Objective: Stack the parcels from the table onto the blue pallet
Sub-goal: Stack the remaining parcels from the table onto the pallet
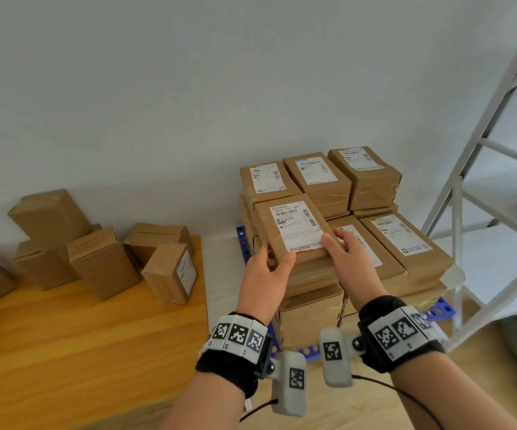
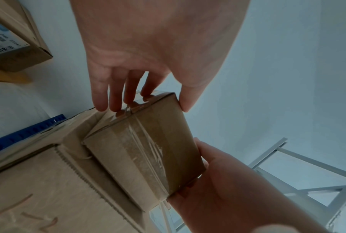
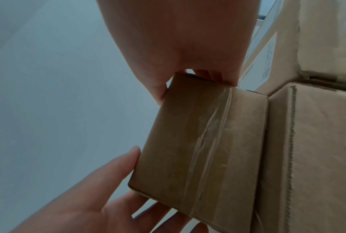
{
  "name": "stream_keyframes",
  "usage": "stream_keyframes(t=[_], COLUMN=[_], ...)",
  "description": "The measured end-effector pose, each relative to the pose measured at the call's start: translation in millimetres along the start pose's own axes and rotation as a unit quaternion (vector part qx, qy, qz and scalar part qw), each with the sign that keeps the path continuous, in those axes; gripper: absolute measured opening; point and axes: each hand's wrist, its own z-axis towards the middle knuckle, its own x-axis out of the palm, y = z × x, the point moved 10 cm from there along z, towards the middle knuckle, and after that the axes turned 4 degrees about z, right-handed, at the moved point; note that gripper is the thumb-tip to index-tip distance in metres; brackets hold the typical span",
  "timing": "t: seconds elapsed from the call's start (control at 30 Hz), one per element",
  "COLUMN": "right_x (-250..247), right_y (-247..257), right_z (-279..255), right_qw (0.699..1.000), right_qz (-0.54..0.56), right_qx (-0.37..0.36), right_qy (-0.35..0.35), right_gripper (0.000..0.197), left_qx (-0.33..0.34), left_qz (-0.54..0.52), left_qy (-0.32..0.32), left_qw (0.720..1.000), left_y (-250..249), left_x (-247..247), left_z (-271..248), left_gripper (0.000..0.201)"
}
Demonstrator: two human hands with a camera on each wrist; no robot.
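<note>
Placing | both our hands, left (image 1: 263,274) and right (image 1: 348,256), grip the labelled brown cardboard parcel (image 1: 294,228) over the stacked blue plastic pallet (image 1: 443,308) | next: lower it square, we judge, then release.

Wooden table (image 1: 65,352) under loose parcels (image 1: 102,262)

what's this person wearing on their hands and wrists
Both hands, left hand and right hand, are bare. Each wrist has a black band carrying a row of white tiles printed with black square codes. A rounded grey camera pod, also coded, hangs from each band, trailing a thin dark cable.
</note>
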Motion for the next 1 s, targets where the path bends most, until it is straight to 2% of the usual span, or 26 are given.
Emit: stream_keyframes(t=[0.3, 0.47, 0.57, 0.8, 1.0], right_x=[-3.8, -7.6, -2.4, 49.5, 142.5], right_y=[-2.6, 28.7, 53.1, 87.2, 90.3], right_z=[5.0, -6.9, -18.8, -46.4, -68.2], right_qw=[1.000, 0.993, 0.988, 0.985, 0.989], right_qz=[-0.023, -0.069, -0.074, -0.036, 0.003], right_qx=[-0.011, -0.076, -0.118, -0.161, -0.149], right_qy=[-0.019, -0.057, -0.067, -0.044, 0.009], right_gripper=[0.045, 0.049, 0.047, 0.039, 0.040], left_qx=[-0.003, -0.002, -0.010, -0.038, -0.058], left_qz=[-0.016, -0.009, -0.010, -0.021, 0.017], left_qy=[-0.004, 0.009, 0.004, -0.060, -0.137], left_qw=[1.000, 1.000, 1.000, 0.997, 0.989], left_y=[5.8, 6.3, 8.8, 21.4, 64.0], left_x=[3.9, -1.6, -15.5, -92.6, -190.6], left_z=[1.7, 0.6, 0.8, -15.0, -47.3], left_gripper=[0.074, 0.064, 0.086, 0.067, 0.060])
